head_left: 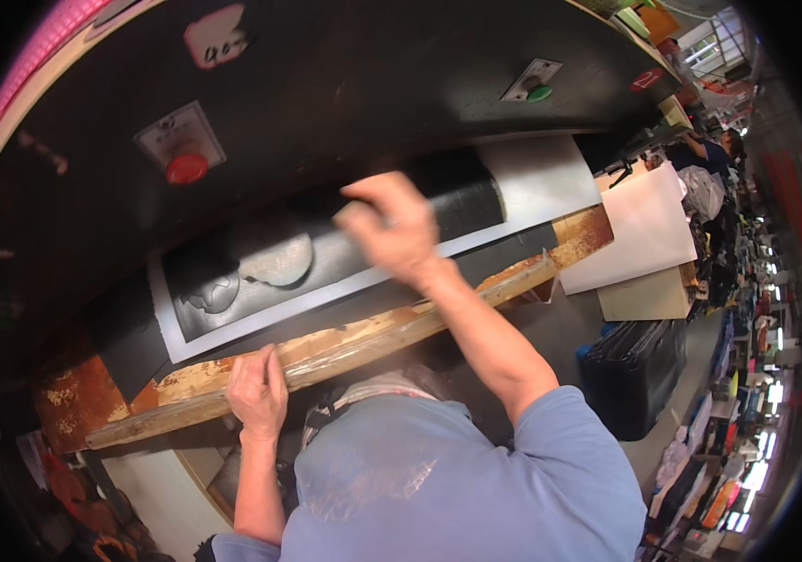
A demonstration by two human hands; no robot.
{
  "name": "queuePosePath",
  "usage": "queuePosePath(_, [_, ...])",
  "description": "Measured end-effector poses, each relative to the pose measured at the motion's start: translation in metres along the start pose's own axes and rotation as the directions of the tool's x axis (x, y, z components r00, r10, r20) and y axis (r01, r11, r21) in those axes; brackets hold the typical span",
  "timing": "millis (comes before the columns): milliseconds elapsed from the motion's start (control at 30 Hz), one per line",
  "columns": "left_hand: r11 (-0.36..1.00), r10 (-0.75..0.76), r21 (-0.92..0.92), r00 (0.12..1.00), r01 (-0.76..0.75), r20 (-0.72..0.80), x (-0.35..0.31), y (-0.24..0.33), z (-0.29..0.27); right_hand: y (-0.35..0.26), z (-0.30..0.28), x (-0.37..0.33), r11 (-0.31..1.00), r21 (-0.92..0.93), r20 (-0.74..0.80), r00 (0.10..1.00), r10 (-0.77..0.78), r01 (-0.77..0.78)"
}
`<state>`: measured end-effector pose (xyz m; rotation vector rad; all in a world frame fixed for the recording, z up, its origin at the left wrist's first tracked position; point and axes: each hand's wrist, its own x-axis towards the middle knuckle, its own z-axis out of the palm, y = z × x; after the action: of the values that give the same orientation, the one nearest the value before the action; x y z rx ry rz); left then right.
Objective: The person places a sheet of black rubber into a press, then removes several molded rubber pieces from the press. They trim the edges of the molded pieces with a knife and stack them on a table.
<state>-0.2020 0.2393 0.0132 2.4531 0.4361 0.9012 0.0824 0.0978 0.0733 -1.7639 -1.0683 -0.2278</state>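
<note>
My right hand [391, 229] hangs over a black sheet [345, 267], slightly blurred, its thumb and forefinger apart with nothing seen between them. Under the black sheet, a pale sheet [232, 342] shows as a border. Left of that hand, a pale grey rounded piece [284, 260] with an uneven edge lies on the black sheet. Farther left is a dark, glossy shape [211, 295] with a jagged outline. My left hand [258, 389] is at the worn wooden board's front edge [326, 361], fingers curled together; whatever they may hold is hidden.
A black machine panel [354, 84] overhangs the sheets, with a red button [186, 169] and a green button [538, 93]. At the right are a large white sheet [640, 229] and a stack of black material [633, 379]. A person [714, 155] is at the far right.
</note>
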Motion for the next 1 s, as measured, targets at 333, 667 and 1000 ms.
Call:
queuePosePath(333, [0.996,-0.046,0.076,0.999,0.046,0.001,0.004,0.004,0.005,0.047,-0.138,-0.028,0.969,-0.143,-0.373,0.918,0.138,-0.203])
queuePosePath(667, [0.988,0.033,0.154,0.998,-0.025,-0.045,0.015,0.052,0.054,0.048,-0.067,-0.116,0.897,-0.431,-0.12,0.991,0.055,-0.101])
queuePosePath(1000, [0.99,-0.057,0.131,0.998,0.061,-0.032,0.013,0.051,0.055,0.054,-0.071,-0.119,0.947,-0.298,-0.088,0.991,0.1,-0.122])
